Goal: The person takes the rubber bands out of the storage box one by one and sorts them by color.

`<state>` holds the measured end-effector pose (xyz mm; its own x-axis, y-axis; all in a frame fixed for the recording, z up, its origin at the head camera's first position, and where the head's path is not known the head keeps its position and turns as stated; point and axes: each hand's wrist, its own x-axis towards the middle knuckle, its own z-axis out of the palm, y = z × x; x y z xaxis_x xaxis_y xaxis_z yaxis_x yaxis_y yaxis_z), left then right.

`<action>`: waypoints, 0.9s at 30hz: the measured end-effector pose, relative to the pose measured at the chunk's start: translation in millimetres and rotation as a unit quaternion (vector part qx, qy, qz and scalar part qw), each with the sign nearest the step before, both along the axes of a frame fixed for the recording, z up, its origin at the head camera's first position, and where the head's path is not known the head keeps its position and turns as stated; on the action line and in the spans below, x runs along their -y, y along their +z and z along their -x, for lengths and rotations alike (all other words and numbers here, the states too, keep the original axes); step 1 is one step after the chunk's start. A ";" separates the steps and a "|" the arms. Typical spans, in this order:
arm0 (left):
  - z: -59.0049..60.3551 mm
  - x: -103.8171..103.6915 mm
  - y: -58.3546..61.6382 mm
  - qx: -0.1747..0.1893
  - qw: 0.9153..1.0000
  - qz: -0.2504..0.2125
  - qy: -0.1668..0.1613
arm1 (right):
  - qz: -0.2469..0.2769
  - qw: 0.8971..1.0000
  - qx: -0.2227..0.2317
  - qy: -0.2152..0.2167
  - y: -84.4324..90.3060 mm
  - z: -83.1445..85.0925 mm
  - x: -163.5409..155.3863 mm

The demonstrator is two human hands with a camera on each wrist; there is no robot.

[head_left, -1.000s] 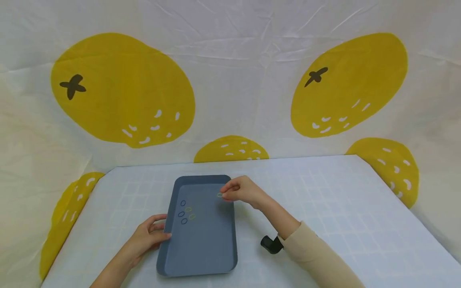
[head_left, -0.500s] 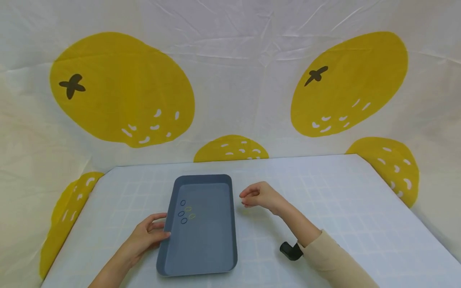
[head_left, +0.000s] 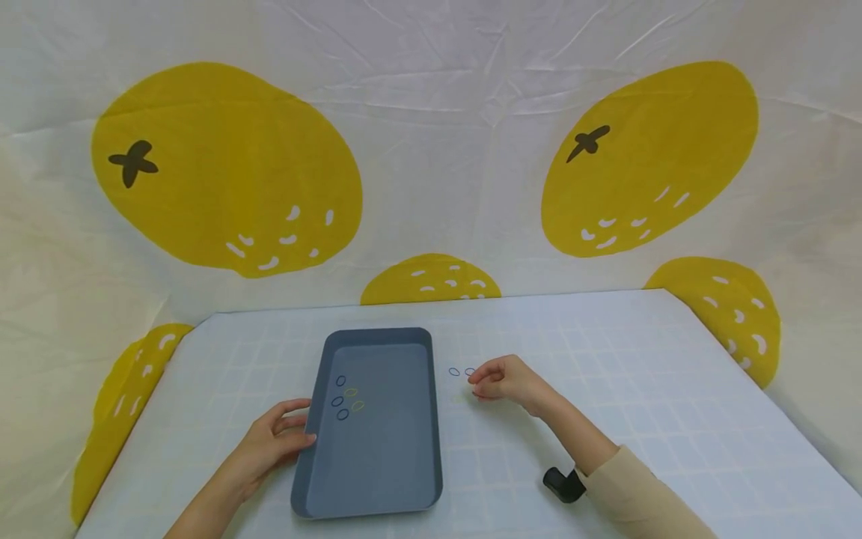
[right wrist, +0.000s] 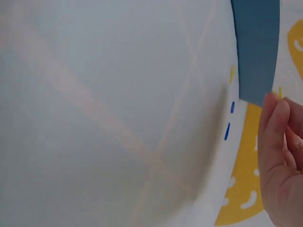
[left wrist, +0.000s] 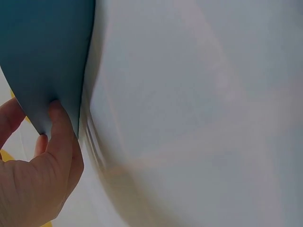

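A blue-grey tray (head_left: pixel 377 464) lies on the table, holding several thin dark blue rings (head_left: pixel 343 415) and two thin yellow rings (head_left: pixel 358 406). My left hand (head_left: pixel 272 442) grips its left edge, the thumb over the rim; the left wrist view shows fingers against the tray's outer wall. To the right of the tray, my right hand (head_left: pixel 508 382) is raised over the table. A sliver of a yellow ring (right wrist: pixel 280 92) sticks up from its pinched fingertips. Beside that hand lie two thin blue rings (head_left: pixel 454 372), one partly behind the fingers.
A yellow ring (right wrist: pixel 232 74) lies by the tray in the right wrist view, only faint in the head view. The black wrist camera (head_left: pixel 564 485) hangs under the right forearm. A white cloth with yellow fruit prints (head_left: pixel 444 278) stands behind the table (head_left: pixel 606 359).
My right hand has moved from above the tray's far right corner to the right and nearer, carrying the yellow ring. Two blue rings now show on the table. The left hand stays on the tray.
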<state>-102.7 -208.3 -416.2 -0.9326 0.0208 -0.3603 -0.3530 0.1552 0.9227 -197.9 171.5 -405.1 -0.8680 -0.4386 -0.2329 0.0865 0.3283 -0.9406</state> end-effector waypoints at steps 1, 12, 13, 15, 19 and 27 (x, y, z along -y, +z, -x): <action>-0.2 0.1 0.1 0.000 1.000 0.001 0.000 | 0.000 1.000 0.001 -0.001 -2.6 -0.1 -1.3; 0.1 0.4 -1.8 0.004 1.000 0.005 0.004 | -0.022 1.000 0.003 -0.020 -20.6 0.6 -6.4; 0.2 0.5 -2.0 0.004 1.000 0.005 0.004 | -0.023 0.999 0.004 -0.021 -21.5 1.0 -6.5; 0.4 0.6 -2.4 0.005 1.000 0.005 0.004 | -0.026 0.999 0.003 -0.021 -22.3 1.5 -6.3; 0.7 0.9 -3.1 0.009 1.000 0.005 0.005 | -0.035 0.999 0.000 -0.021 -23.2 2.5 -4.9; 0.8 1.6 -3.2 0.010 1.000 0.002 0.003 | -0.053 0.998 -0.013 -0.017 -21.7 5.0 -0.2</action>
